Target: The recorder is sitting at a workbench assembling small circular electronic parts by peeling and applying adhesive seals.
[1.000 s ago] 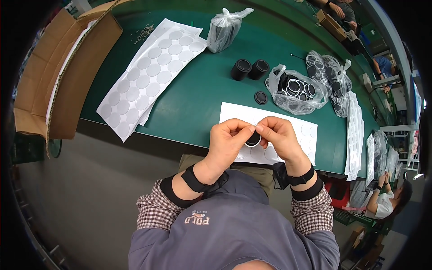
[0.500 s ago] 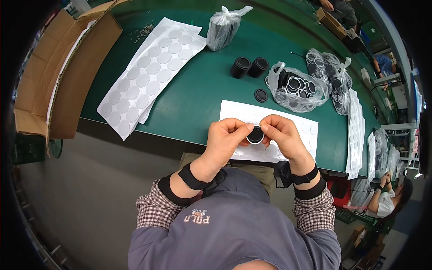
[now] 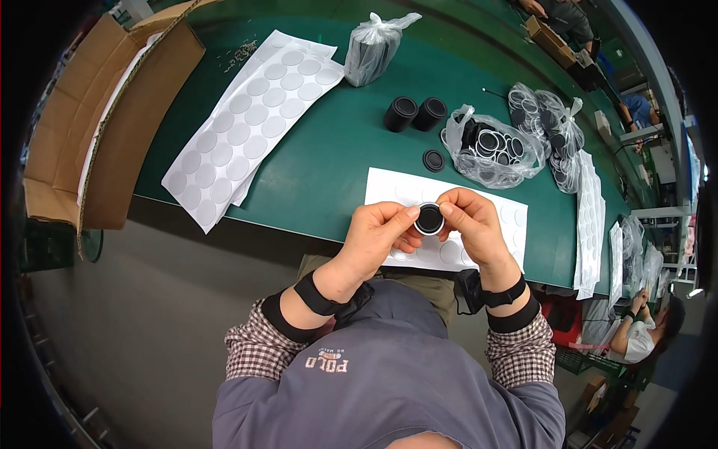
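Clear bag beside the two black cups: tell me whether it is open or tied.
Open: the clear bag gapes at its mouth, showing black caps inside.

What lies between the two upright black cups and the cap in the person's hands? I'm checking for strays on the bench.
In the head view, one loose black cap lies flat on green table between cups and held cap.

Both hands meet over the near edge of the green desk [image 3: 336, 161], the left hand [image 3: 378, 236] and the right hand [image 3: 471, 228] pinching a small round black cap [image 3: 429, 220] between their fingertips. Beneath them lies a white sheet of round stickers [image 3: 490, 217]. Farther back stand two black cylinders [image 3: 415, 114] beside a clear bag of black caps [image 3: 493, 142]. A larger sticker sheet [image 3: 247, 127] lies left, near a cardboard box [image 3: 105, 127].
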Available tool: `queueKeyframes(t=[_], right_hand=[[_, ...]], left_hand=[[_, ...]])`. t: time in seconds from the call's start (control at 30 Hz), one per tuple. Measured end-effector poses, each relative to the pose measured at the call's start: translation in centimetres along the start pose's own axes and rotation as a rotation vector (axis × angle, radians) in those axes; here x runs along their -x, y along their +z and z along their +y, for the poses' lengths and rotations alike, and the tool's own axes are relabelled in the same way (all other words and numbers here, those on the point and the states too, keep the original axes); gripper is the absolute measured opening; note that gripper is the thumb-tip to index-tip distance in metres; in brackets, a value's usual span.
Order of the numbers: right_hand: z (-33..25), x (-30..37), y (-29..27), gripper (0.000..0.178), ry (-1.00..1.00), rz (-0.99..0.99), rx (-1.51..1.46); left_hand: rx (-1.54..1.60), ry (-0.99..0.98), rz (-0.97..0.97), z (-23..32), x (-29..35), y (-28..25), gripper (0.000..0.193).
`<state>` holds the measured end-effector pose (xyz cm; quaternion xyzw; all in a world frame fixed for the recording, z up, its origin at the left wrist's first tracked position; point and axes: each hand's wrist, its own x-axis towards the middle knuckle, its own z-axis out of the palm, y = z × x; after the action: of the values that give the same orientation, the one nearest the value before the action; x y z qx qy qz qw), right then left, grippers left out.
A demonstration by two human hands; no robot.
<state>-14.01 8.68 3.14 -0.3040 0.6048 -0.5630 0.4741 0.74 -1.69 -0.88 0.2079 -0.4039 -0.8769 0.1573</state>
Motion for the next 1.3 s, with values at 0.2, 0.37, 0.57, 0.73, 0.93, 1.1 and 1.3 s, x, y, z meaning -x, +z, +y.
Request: queueKeyframes(t=[0.2, 0.37, 0.57, 0.73, 0.93, 1.1, 1.3], right_hand=[[0.2, 0.1, 0.0, 0.013, 0.018, 0.024, 0.056], [-0.2, 0.1, -0.2, 0.014, 0.045, 0.021, -0.041], [-0.1, 0.0, -0.4, 0.017, -0.026, 0.0, -0.108], [-0.3, 0.0, -0.1, 0.021, 0.024, 0.032, -0.134], [0.1, 0.1, 0.3, 0.024, -0.038, 0.047, -0.132], [0.2, 0.2, 0.4, 0.028, -0.047, 0.048, -0.143], [0.0, 0.1, 1.2, 0.033, -0.056, 0.049, -0.142]], left_hand=[[-0.02, 0.039, -0.022, 0.0, 0.0, -0.1, 0.019], [-0.019, 0.058, -0.048, 0.0, 0.1, -0.2, 0.017], [0.017, 0.064, -0.042, 0.3, 0.1, 0.2, 0.014], [0.022, 0.105, 0.02, 0.0, -0.2, 0.5, 0.013], [0.043, 0.137, 0.073, 0.2, -0.3, 0.8, 0.019], [0.066, 0.167, 0.068, 0.0, -0.3, 1.0, 0.029], [0.083, 0.129, 0.071, 0.1, -0.3, 1.2, 0.035]])
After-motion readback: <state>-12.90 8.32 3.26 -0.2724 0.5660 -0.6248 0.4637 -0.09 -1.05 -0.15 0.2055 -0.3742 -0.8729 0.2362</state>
